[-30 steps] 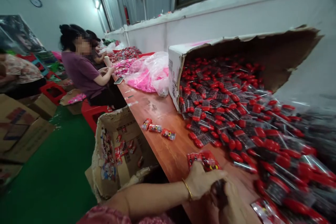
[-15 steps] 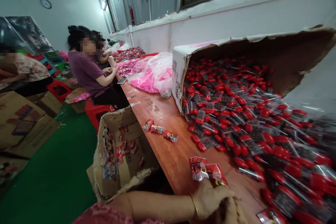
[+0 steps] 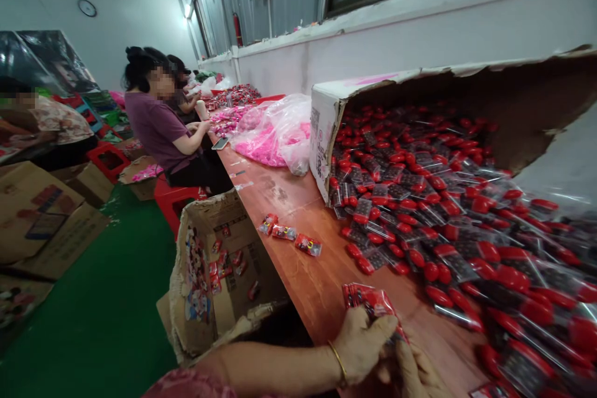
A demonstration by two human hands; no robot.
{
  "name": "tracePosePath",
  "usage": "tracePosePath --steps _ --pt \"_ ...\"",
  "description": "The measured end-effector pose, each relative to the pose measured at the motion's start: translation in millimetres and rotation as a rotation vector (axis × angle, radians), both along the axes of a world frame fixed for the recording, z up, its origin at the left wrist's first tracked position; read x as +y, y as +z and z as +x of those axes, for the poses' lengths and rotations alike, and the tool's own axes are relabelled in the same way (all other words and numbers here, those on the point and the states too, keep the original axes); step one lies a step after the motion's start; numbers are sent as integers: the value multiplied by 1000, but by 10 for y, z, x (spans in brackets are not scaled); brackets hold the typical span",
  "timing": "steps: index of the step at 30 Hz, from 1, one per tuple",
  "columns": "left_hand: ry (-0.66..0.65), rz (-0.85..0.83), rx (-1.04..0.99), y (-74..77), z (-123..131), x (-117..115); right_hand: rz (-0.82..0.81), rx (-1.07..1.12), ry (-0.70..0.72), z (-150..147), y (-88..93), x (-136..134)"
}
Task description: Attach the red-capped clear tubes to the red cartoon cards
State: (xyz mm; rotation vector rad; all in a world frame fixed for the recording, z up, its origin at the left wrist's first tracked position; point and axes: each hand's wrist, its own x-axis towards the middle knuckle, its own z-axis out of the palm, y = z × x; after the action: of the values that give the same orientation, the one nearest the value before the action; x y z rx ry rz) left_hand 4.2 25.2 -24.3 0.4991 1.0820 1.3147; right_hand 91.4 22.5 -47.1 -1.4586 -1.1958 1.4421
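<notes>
The red printed sachets [image 3: 373, 305], in two separate bunches half a second ago, now form one bunch gathered between the left hand [image 3: 361, 345] and right hand [image 3: 415, 373].

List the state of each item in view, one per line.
left hand: closed around red sachet bundle
red sachet bundle: held between both hands
right hand: at bundle's lower end, partly out of frame
cardboard carton: on its side, open, packets spilled out
red-capped packets: loose heap
plastic bag: holding pink items, slumped
smartphone: lying flat
floor box: open, sachets inside
</notes>
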Motion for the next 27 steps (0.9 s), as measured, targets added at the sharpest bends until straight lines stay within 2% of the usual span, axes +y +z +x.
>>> tracePosePath --steps 2,4,6,7,9,11,13,15,16,17,19,21,23,25,27 --pt "5 -2 29 -6 -95 10 -29 -7 95 -55 6 78" --pt "49 21 74 27 -248 60 26 -94 171 -77 53 207" --pt "152 11 164 108 -478 143 154 -298 190 -42 136 396" --pt "194 -31 212 162 -621 187 217 -463 139 -7 182 507" --pt "219 -179 495 274 -948 265 337 -800 30 76 257 726" --pt "244 -228 614 355 -1285 332 451 -1053 -65 144 275 886" --pt "229 -260 729 389 -1574 408 513 -1194 41 181 225 951" --pt "221 -256 883 403 -1769 489 592 -1220 121 195 130 923" --pt "216 -211 1152 414 -1820 522 627 -1227 140 198 81 882" --pt "191 -191 1373 432 -1838 543 657 -1239 150 202 38 827" --pt "159 -177 1666 475 -1771 536 698 -1257 146 218 -22 698" --pt "140 -101 1818 490 -1582 471 727 -1258 138 246 -49 574" --pt "54 87 1865 440 -1318 374 757 -1236 121 276 -53 482" --pt "-161 320 1816 330 -1043 281 798 -1199 79 296 -42 422" --pt "-341 384 1746 191 -819 221 863 -1148 27 309 -32 385"
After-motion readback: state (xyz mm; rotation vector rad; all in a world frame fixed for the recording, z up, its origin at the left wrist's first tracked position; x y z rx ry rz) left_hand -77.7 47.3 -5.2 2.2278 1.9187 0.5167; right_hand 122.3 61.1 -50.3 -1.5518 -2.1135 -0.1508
